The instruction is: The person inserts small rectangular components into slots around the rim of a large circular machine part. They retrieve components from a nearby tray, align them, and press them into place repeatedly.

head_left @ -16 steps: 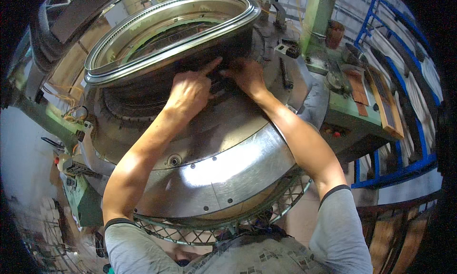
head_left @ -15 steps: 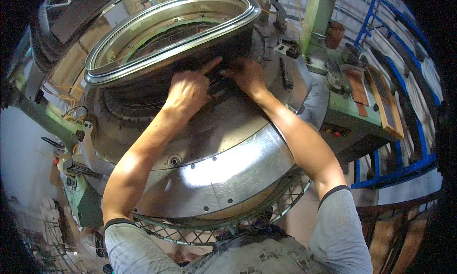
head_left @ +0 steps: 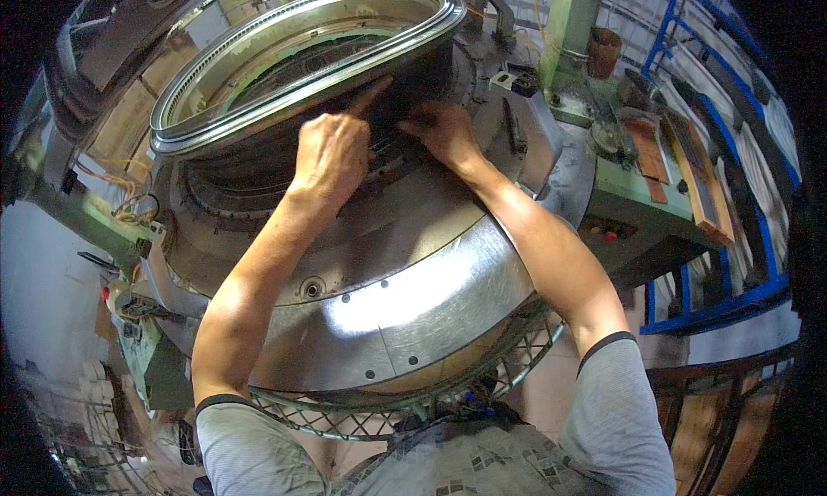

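A large round machine fills the middle, with a tilted metal ring (head_left: 258,108) standing on a dark cylinder wall. My left hand (head_left: 332,151) is at the near side of this cylinder. Its index finger stretches up along the wall beneath the ring, while the other fingers curl under and are partly hidden. To its right, my right hand (head_left: 444,134) has bent fingers drawn together against the dark lower part of the cylinder. Shadow hides whatever those fingertips hold. Below both hands lies the machine's broad polished metal rim (head_left: 448,293), with screws in it.
A green post (head_left: 573,39) rises behind the right side. Beside it, a green bench (head_left: 633,194) carries tools and a wooden-edged board (head_left: 696,181). Blue racks (head_left: 732,302) with pale material stand farther right. Orange cables (head_left: 121,181) hang at the left, and a lattice guard (head_left: 345,425) curves below the rim.
My left hand has shifted slightly left, its index finger now pointing more steeply upward. My right hand stays at nearly the same spot on the cylinder. The whole view has shifted a little.
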{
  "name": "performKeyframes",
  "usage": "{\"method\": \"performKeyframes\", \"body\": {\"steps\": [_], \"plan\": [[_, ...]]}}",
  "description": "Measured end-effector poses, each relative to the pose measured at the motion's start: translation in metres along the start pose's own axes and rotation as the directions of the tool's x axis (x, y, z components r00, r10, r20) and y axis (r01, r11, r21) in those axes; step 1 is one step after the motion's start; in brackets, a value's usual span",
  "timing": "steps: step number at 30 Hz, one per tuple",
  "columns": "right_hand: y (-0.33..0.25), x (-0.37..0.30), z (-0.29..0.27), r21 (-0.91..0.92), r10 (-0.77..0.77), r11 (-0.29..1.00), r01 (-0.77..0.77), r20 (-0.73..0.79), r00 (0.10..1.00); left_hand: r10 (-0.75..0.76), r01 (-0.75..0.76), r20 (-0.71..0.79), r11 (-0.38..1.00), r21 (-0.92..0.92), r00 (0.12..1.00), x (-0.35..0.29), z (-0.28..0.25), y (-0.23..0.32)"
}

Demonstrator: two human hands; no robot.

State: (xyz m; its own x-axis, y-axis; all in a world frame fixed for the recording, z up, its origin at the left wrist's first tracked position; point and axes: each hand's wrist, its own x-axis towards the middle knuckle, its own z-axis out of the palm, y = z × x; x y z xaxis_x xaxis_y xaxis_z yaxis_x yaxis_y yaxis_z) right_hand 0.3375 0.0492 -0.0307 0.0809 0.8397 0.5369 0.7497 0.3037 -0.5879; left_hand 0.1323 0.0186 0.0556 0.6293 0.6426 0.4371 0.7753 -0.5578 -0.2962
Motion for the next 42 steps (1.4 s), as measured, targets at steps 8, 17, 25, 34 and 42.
{"method": "performKeyframes", "body": {"steps": [8,17,25,34,42], "plan": [[0.014,0.002,0.012,0.033,-0.13,0.991,0.131,-0.032,0.991,0.13,-0.13,-0.002,0.992,0.0,0.992,-0.02,0.028,-0.018],[0.018,-0.01,0.041,-0.697,-0.495,0.663,0.272,-0.137,0.858,0.019,-0.021,0.184,1.0,0.012,0.983,-0.066,0.011,-0.049],[-0.07,-0.151,-0.146,0.143,-0.419,0.895,0.423,-0.06,0.906,0.202,-0.227,0.199,0.967,0.115,0.959,0.003,0.083,-0.018],[0.184,-0.138,-0.454,-0.285,-0.217,0.94,0.185,-0.084,0.973,-0.033,0.065,0.224,0.989,-0.135,0.974,-0.038,0.042,0.016],[0.43,-0.097,-0.615,-0.774,0.005,0.629,-0.073,-0.09,0.996,-0.701,0.424,-0.063,0.498,-0.756,0.71,-0.106,-0.04,0.205]]}}
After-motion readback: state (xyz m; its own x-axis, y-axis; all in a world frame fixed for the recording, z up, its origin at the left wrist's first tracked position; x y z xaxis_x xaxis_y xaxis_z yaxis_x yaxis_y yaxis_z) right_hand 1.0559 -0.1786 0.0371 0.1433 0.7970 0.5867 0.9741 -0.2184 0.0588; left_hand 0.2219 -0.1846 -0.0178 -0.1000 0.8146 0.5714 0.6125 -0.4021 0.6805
